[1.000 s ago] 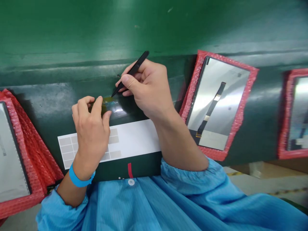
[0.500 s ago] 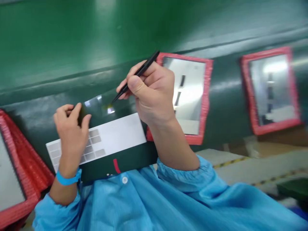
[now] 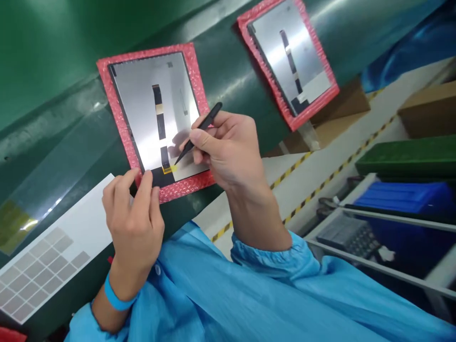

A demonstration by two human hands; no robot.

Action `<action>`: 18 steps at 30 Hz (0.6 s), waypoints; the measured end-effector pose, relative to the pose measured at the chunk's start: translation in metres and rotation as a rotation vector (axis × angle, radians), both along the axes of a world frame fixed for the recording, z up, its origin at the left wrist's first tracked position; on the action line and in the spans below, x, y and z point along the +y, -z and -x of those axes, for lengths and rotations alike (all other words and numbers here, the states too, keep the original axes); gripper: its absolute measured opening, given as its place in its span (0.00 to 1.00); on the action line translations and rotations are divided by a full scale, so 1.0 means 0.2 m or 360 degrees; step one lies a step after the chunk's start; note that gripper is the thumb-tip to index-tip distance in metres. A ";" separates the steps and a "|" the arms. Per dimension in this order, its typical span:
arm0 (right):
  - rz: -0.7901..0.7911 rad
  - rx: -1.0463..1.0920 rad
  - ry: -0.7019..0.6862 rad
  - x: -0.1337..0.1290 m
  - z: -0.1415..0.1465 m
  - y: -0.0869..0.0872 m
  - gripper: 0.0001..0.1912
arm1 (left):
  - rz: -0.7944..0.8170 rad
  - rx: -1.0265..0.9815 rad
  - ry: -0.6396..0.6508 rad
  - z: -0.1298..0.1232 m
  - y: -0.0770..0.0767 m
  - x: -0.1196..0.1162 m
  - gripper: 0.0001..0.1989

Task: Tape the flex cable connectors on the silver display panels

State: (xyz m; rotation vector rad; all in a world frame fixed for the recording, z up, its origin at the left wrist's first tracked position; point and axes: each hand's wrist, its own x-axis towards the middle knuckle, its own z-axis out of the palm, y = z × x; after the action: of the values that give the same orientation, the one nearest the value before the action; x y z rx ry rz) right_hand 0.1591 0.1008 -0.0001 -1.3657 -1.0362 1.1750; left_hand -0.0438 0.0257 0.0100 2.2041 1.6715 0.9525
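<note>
Black tweezers (image 3: 204, 124) are held by my right hand (image 3: 230, 147), their tip over the lower edge of a silver panel (image 3: 135, 104). A small yellow tape piece (image 3: 170, 169) shows at the tip, beside the lower end of a dark flex strip (image 3: 161, 126) on the panel. The panel lies on red bubble wrap (image 3: 121, 114). My left hand (image 3: 133, 213) has its fingers apart, with fingertips at the wrap's lower left corner.
A white sheet with grey squares (image 3: 85, 213) and a clear film with a yellow end (image 3: 60, 166) lie left. A second wrapped panel (image 3: 270, 42) is at upper right. Cardboard boxes (image 3: 431, 109) and a blue crate (image 3: 402, 197) stand right, beyond the table edge.
The view has swung right. Both hands have moved from the white sheet and clear film to the wrapped panel, and the tweezers' tip is now over its lower edge.
</note>
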 end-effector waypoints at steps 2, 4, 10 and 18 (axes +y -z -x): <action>0.0034 -0.0015 -0.0012 0.00 0.01 0.00 0.18 | 0.0041 0.0023 -0.0009 -0.04 0.04 0.02 0.16; 0.0071 -0.0028 0.0003 0.00 0.01 -0.01 0.18 | 0.0076 0.0046 -0.0026 -0.04 0.07 0.03 0.17; 0.0142 0.0005 0.0095 0.00 0.02 -0.04 0.18 | 0.0124 0.0042 -0.0041 -0.03 0.06 0.01 0.20; 0.0238 -0.0088 0.0101 0.01 0.02 -0.06 0.23 | 0.0190 0.0107 -0.0058 -0.05 0.04 0.02 0.22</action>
State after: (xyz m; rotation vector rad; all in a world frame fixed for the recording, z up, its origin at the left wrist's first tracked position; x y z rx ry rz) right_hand 0.1558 0.1019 0.0120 -1.5450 -0.9519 1.1927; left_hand -0.0348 0.0289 0.0023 2.1569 1.7553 0.7733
